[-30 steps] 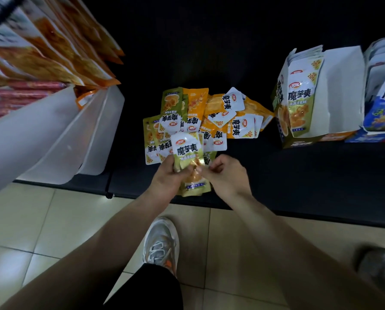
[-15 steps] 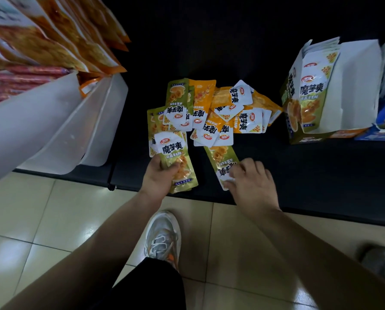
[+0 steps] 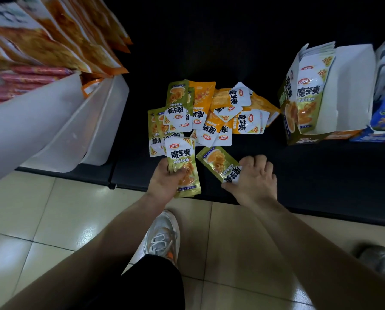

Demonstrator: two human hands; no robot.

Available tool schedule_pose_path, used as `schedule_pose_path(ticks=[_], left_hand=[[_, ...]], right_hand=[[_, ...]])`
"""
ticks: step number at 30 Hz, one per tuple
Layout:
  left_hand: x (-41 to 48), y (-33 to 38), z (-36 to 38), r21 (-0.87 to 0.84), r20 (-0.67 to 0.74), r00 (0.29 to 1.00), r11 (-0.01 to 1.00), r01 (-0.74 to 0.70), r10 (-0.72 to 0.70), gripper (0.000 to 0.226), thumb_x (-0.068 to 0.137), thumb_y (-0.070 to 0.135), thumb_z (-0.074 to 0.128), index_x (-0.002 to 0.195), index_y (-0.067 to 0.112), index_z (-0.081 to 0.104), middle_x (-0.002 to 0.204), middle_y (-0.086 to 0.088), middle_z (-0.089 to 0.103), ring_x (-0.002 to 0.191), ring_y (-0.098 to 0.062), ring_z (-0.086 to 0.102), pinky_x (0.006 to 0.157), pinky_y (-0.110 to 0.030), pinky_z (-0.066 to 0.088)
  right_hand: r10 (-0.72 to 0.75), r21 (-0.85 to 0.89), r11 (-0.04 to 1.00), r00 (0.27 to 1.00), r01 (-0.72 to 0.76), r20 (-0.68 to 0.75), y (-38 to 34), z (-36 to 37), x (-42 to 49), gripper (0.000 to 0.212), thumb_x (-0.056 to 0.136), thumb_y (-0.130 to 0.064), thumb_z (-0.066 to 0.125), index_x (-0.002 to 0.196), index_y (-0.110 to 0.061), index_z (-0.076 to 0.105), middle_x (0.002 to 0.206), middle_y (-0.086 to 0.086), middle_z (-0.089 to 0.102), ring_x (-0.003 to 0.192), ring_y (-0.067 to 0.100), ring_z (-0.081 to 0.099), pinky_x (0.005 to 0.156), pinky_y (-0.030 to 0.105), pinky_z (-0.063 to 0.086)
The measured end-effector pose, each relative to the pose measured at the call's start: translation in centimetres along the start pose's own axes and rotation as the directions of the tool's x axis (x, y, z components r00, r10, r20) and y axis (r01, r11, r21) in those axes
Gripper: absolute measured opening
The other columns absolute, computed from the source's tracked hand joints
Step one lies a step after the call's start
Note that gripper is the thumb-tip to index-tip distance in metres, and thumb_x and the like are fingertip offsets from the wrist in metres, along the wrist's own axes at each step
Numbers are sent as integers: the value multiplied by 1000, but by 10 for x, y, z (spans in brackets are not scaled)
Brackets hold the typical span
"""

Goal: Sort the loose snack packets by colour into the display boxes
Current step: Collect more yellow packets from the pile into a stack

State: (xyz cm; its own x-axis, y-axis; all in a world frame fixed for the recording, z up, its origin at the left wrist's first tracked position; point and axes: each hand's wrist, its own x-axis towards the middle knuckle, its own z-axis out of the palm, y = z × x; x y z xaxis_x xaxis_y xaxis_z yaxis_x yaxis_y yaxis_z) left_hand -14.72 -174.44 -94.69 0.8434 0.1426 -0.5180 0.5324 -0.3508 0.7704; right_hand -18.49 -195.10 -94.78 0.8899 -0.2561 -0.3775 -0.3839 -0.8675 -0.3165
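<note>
- Change: the right hand has left the shared two-handed hold for a second green foil snack packet lying on the black shelf. Judged: gathering greens for the green cardboard display box.
- Left hand: thumb clamped across the held green foil snack packet.
- Right hand: fingers curled over the second packet's white end.
- Mixed green-and-orange packet pile: unsorted, just behind.

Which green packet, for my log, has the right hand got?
The slanted green packet lying apart from the pile, white end under the right hand; the left hand grips the upright green packet.
</note>
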Motion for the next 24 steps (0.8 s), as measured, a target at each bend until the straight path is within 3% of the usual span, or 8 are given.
schedule_pose_path(ticks=[3,5,8,10,14,17,22,24], left_hand=[[0,1,-3,-6,-16,1000,1000,-11,10,21,95,14,64,116,15,61,92,8,68,75,-3,67,55,-16,50],[0,3,-6,-56,-22,1000,998,-20,18,19,95,11,64,113,16,62,90,6,71,70,-2,69,56,-15,53],[3,3,-11,-134,-40,999,991,-22,17,24,91,4,65,109,21,65,94,3,74,82,-12,73,73,-30,59],[3,4,-13,-151,-49,999,988,-31,23,28,89,2,65,110,21,66,96,1,74,88,-19,72,79,-35,59],[-5,9,-7,-131,20,997,989,-68,71,31,90,-3,63,113,18,63,87,8,71,72,0,68,64,-15,54],[-9,17,-8,-111,36,994,989,-101,106,33,88,-7,60,110,17,64,86,6,70,74,-6,65,64,-18,53],[-4,26,-17,-206,-7,994,973,-105,106,30,89,-7,60,112,12,64,92,0,70,76,-9,67,64,-20,54],[-8,26,-12,-275,45,995,959,-75,91,22,94,0,58,109,14,65,93,0,69,83,-16,66,76,-29,54]], right_hand=[[-16,91,996,1000,15,7,3,0,2,72,69,-44,88,118,-17,43,125,7,49,118,29,48,94,42,46],[-48,275,961,996,25,77,7,-6,3,61,73,-27,87,110,-23,39,114,2,60,102,24,60,75,38,53],[-183,540,838,972,77,146,16,-24,1,43,82,-10,79,104,-34,51,104,-9,63,87,12,64,50,20,50],[-276,626,772,945,110,174,19,-41,0,39,86,-9,75,103,-42,63,107,-14,64,93,9,65,58,18,54],[-383,598,785,885,161,265,7,-62,3,49,87,-14,77,118,-47,59,110,-13,62,95,7,66,77,27,59],[-371,553,813,893,181,253,-11,-71,14,42,85,-13,78,112,-36,56,109,-12,65,92,4,66,77,30,58],[-377,582,786,909,210,181,-36,-68,31,16,86,-22,79,92,-24,64,98,-6,68,90,11,65,67,21,46],[-342,601,773,932,203,125,-50,-59,33,24,81,-22,83,78,-27,59,84,-9,67,78,7,65,59,21,43]])
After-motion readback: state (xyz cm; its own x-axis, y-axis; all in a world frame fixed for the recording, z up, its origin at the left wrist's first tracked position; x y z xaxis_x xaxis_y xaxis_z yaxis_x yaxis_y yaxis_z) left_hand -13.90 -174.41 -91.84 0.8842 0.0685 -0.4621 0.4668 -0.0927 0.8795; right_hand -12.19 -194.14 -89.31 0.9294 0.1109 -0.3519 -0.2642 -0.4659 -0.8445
